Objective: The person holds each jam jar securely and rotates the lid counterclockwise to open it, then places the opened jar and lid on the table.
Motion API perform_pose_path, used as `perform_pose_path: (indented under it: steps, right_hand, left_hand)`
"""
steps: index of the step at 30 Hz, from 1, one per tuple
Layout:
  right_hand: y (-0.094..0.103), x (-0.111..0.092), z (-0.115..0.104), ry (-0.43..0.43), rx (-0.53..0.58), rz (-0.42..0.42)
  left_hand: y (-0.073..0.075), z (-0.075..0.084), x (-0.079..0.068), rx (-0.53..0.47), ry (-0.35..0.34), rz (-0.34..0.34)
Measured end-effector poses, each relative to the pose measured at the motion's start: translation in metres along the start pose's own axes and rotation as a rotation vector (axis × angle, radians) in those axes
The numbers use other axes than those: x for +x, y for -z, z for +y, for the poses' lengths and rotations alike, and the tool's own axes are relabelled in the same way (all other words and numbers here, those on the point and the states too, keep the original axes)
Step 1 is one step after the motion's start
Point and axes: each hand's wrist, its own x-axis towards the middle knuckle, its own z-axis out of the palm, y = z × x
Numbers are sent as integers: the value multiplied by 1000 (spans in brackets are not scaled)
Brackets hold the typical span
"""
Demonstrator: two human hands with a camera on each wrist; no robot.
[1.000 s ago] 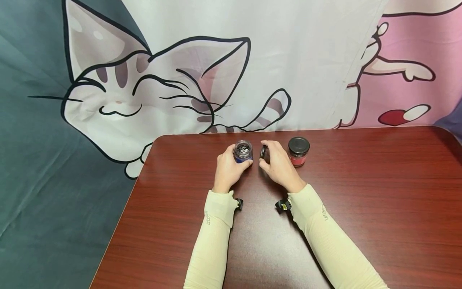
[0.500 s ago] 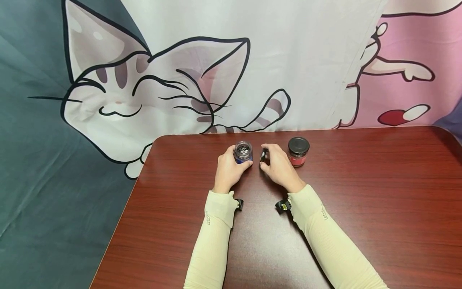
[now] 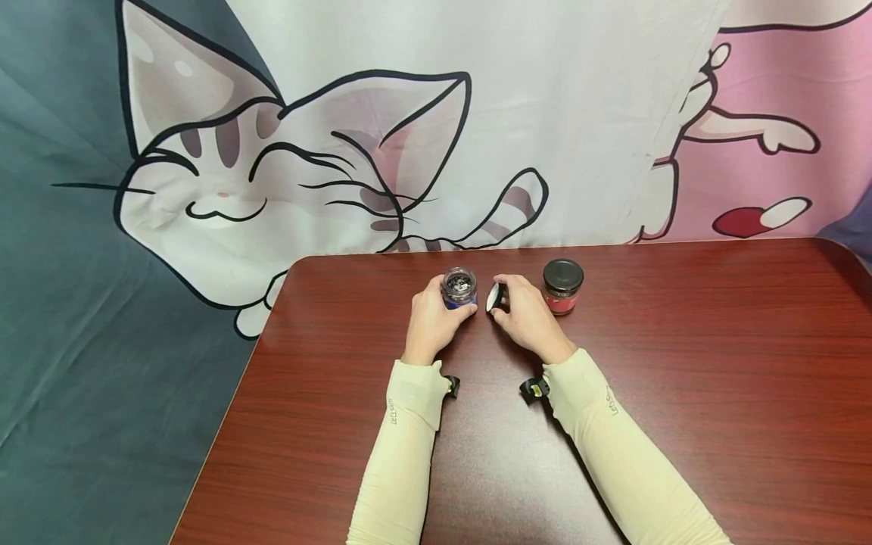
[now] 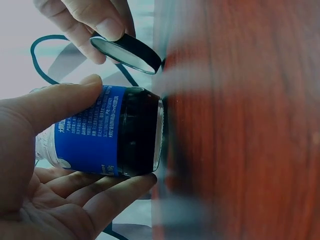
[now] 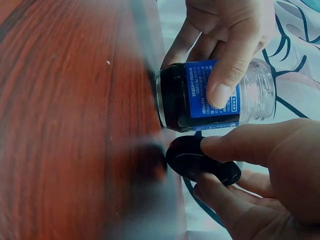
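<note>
A small glass jar (image 3: pixel 459 284) with a blue label stands uncapped on the table, dark contents showing through its mouth. My left hand (image 3: pixel 431 322) grips it from the left, thumb on the near side; in the left wrist view the thumb lies along the blue label (image 4: pixel 87 145). Just right of the jar, my right hand (image 3: pixel 527 314) pinches a black jar lid (image 3: pixel 493 297) between thumb and fingers. The lid is on edge, its white inner face turned toward the jar. In the right wrist view the lid's black outside (image 5: pixel 187 157) shows close beside the jar.
A second jar (image 3: pixel 563 286) with a red label and black lid stands just right of my right hand. The brown wooden table (image 3: pixel 681 378) ends at a back edge close behind both jars, where a printed cat curtain (image 3: pixel 586 136) hangs.
My right hand has come slightly nearer to me and turned the lid, so that its white inside now shows. The left hand and the blue-labelled jar have stayed in place.
</note>
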Motion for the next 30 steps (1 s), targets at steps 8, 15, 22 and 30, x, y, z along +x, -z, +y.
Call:
perform_pose_path:
  steps: [8, 15, 22, 30]
  right_hand:
    - [0, 1, 0, -6, 5, 6]
    - [2, 1, 3, -33, 15, 1]
    - [4, 1, 3, -72, -6, -45]
    - [3, 2, 4, -74, -48, -69]
  left_hand:
    - [0, -1, 0, -11, 0, 9]
    - [0, -2, 0, -16, -3, 16]
    - [1, -2, 0, -19, 2, 10]
    - [1, -1, 0, -21, 12, 10]
